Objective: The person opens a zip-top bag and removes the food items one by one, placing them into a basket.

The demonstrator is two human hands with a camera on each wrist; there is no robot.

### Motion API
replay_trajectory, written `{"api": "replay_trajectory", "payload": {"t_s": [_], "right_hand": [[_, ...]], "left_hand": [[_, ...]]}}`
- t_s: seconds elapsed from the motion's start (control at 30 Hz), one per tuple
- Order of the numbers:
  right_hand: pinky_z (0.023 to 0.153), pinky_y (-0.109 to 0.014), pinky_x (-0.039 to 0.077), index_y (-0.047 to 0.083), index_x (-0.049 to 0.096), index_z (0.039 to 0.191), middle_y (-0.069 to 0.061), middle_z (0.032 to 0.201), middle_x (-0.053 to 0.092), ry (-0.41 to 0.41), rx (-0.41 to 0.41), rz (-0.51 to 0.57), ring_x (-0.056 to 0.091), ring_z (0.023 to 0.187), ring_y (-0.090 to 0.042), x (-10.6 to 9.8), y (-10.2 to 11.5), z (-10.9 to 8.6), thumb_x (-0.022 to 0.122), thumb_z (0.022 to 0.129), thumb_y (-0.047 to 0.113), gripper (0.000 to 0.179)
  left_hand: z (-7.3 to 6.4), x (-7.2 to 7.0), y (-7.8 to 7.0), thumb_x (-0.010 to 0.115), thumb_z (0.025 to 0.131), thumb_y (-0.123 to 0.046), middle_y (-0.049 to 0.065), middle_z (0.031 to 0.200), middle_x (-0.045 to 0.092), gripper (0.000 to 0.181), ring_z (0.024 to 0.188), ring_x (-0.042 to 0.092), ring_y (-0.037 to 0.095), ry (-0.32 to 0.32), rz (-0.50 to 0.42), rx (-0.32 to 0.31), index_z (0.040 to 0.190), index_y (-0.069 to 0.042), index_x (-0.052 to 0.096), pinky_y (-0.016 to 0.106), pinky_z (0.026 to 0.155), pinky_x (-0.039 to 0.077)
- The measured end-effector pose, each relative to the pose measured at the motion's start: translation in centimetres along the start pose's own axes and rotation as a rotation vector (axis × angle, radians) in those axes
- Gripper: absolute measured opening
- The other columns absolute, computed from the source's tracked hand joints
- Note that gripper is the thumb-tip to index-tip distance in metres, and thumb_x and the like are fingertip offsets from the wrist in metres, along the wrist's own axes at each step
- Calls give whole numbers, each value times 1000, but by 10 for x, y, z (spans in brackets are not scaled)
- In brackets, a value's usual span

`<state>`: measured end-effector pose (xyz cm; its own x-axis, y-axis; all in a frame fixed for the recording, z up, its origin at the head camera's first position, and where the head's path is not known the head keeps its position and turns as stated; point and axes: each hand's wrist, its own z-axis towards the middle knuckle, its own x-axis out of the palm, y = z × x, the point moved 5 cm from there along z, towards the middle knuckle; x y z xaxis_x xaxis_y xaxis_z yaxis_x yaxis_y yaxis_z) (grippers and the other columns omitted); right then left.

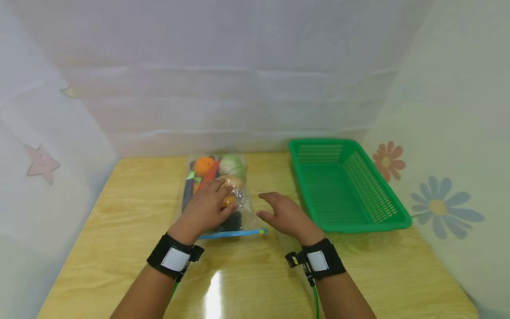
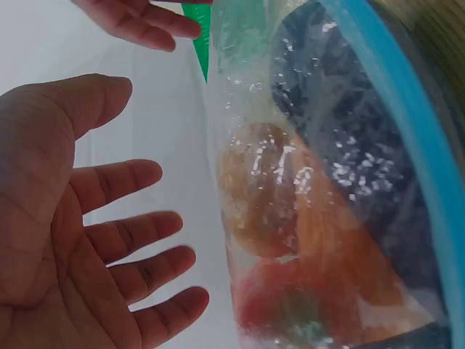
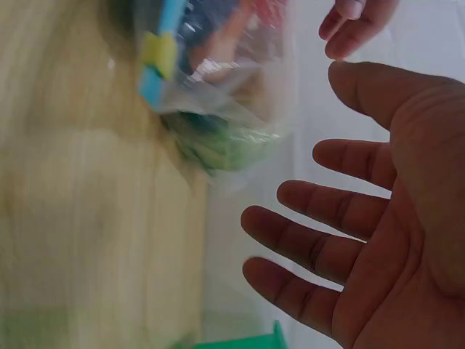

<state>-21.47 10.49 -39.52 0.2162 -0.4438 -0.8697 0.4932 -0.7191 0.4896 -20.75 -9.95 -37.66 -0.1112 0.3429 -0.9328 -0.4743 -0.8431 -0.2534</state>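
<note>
A clear zip bag with a blue seal strip lies on the table, full of what look like fruits and vegetables. Through its film show an orange, a red piece, a pale green round one and a dark one. Over the bag is my left hand, its fingers spread; the left wrist view shows a gap between fingertips and film. My right hand is just right of the bag, fingers extended, holding nothing. A yellow slider sits at one end of the strip.
A green plastic basket with slotted walls stands on the wooden table at the right, close beside my right hand. White sheeting hangs behind and along both sides. A green cable runs from each wrist strap.
</note>
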Motion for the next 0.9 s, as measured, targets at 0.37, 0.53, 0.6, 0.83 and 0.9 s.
{"api": "replay_trajectory", "payload": {"t_s": [0.37, 0.53, 0.6, 0.83, 0.9], "right_hand": [[75, -37, 55, 5, 53, 139, -13, 137, 56, -2, 168, 248, 65, 98, -24, 11, -19, -19, 69, 95, 14, 48], [72, -38, 53, 5, 52, 139, -14, 129, 60, 40, 199, 212, 64, 86, -19, 18, -24, -22, 70, 94, 13, 49], [74, -41, 53, 5, 50, 140, -16, 127, 61, 47, 220, 205, 65, 89, -23, 21, -26, -23, 70, 94, 15, 51], [68, -39, 52, 4, 48, 138, -17, 117, 64, 38, 281, 303, 66, 87, -22, 32, -30, -24, 64, 97, 10, 45], [63, -36, 50, 4, 51, 135, -16, 114, 64, 15, 293, 359, 65, 82, -20, 32, -31, -24, 61, 97, 7, 39]], "left_hand": [[15, 8, -26, 65, 98, -34, 20, 137, 54, 40, 129, 49, 36, 49, -23, 72, 129, -8, 64, 52, 101, 44], [17, 14, -31, 65, 97, -36, 14, 130, 59, 42, 123, 53, 32, 102, 36, 87, 129, -9, 65, 47, 101, 44], [15, 16, -31, 66, 97, -36, 12, 130, 59, 42, 124, 53, 31, 124, 46, 82, 128, -9, 65, 47, 102, 43], [10, 16, -30, 66, 97, -37, 12, 132, 58, 43, 127, 50, 31, 153, 49, 69, 131, -10, 64, 47, 101, 44], [9, 15, -30, 66, 96, -36, 11, 131, 58, 42, 126, 51, 31, 138, 44, 74, 130, -11, 64, 46, 100, 45]]}}
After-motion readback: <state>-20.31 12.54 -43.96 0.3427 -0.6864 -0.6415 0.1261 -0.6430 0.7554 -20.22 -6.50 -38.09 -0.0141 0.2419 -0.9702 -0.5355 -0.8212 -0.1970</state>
